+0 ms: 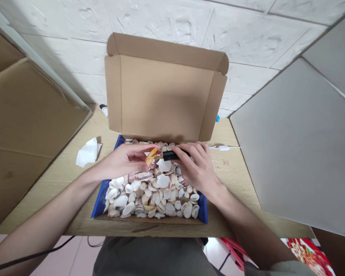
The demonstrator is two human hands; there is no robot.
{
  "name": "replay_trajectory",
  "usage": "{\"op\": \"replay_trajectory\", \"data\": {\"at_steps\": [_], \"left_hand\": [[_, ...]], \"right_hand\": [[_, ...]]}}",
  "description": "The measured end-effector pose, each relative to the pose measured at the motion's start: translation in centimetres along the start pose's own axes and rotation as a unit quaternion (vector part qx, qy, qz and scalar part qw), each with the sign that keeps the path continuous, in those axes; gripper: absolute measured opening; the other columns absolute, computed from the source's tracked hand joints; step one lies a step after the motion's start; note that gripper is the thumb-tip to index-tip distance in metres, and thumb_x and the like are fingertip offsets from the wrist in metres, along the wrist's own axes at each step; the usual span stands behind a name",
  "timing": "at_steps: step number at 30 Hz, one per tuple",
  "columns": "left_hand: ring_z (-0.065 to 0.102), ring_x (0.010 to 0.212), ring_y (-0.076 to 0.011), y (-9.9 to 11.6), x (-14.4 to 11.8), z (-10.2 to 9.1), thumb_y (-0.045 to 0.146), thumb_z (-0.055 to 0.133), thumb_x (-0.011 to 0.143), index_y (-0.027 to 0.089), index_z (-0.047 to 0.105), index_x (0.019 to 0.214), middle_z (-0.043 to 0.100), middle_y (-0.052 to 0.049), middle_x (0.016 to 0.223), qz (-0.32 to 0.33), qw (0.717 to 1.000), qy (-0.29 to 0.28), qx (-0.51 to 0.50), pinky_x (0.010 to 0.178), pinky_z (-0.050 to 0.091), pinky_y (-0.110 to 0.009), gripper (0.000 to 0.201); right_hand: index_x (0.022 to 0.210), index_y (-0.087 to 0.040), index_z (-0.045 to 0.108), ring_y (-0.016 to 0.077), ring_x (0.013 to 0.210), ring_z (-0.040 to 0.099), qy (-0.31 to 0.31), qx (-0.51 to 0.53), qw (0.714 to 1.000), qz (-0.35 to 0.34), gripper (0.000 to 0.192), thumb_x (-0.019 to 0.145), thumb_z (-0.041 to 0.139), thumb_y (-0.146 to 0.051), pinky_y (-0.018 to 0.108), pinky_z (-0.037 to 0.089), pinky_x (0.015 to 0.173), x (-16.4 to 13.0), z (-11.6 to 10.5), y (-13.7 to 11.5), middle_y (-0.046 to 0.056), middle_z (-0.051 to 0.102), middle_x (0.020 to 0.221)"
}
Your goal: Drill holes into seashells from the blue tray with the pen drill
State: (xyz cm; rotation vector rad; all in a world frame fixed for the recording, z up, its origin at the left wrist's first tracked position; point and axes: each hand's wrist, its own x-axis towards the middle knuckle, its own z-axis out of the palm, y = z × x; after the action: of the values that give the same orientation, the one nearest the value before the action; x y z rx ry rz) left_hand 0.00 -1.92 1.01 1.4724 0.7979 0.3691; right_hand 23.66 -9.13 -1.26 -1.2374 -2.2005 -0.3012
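Wooden bench [235,168] carries shell-filled box [202,211]. Above it, left hand [126,161] pinches orange shell [151,156] by its edges; likely light, brittle. Right hand [197,166] grips black tool [172,155].

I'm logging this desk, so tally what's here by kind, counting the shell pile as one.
Hands: 2, left hand, right hand
Orange shell: 1
Black tool: 1
Shell pile: 1
Open cardboard box: 1
Crumpled tissue: 1
Total: 7

Left hand [126,159] pinches orange shell [151,156]; right hand [197,166] grips black tool [172,155].
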Motion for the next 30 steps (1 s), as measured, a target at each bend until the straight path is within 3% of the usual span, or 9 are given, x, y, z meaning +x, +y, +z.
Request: {"op": "replay_trajectory", "data": {"at_steps": [4,9,18,30], "left_hand": [[0.068,0.087,-0.0179,0.01,0.14,0.05,0.019,0.073,0.073,0.014,0.059,0.130,0.074,-0.007,0.100,0.028,0.999,0.016,-0.006,0.075,0.055,-0.026,0.059],[0.070,0.093,-0.0203,-0.21,0.30,-0.08,0.023,0.074,0.074,0.018,0.061,0.128,0.073,-0.008,0.110,0.047,0.998,0.051,-0.001,0.081,0.057,-0.029,0.056],[0.066,0.109,-0.0242,-0.33,0.21,-0.41,0.023,0.072,0.078,0.017,0.056,0.134,0.069,-0.010,0.120,0.049,0.997,0.054,0.011,0.095,0.054,-0.034,0.059],[0.067,0.104,-0.0253,-0.31,0.32,-0.33,0.022,0.071,0.076,0.013,0.054,0.134,0.069,-0.013,0.120,0.042,0.998,0.052,0.014,0.094,0.054,-0.040,0.061]], "right_hand": [[0.113,-0.013,0.059,0.0217,0.088,0.058,-0.004,-0.001,1.000,0.017,0.025,0.090,0.051,-0.019,0.036,0.044,0.075,0.29,-0.01,-0.16,0.010,0.067,0.097],[0.106,-0.012,0.061,0.0198,0.077,0.057,-0.036,0.004,0.998,0.047,0.022,0.092,0.047,-0.023,0.033,0.045,0.067,0.44,0.06,-0.30,0.010,0.067,0.092],[0.112,-0.011,0.060,0.0215,0.084,0.058,-0.025,0.015,0.998,0.064,0.025,0.092,0.049,-0.021,0.036,0.046,0.071,0.35,0.03,-0.12,0.012,0.068,0.101],[0.116,-0.011,0.060,0.0220,0.084,0.055,-0.025,0.003,0.997,0.068,0.029,0.088,0.051,-0.015,0.037,0.043,0.071,0.25,0.02,0.06,0.010,0.068,0.099]]}}
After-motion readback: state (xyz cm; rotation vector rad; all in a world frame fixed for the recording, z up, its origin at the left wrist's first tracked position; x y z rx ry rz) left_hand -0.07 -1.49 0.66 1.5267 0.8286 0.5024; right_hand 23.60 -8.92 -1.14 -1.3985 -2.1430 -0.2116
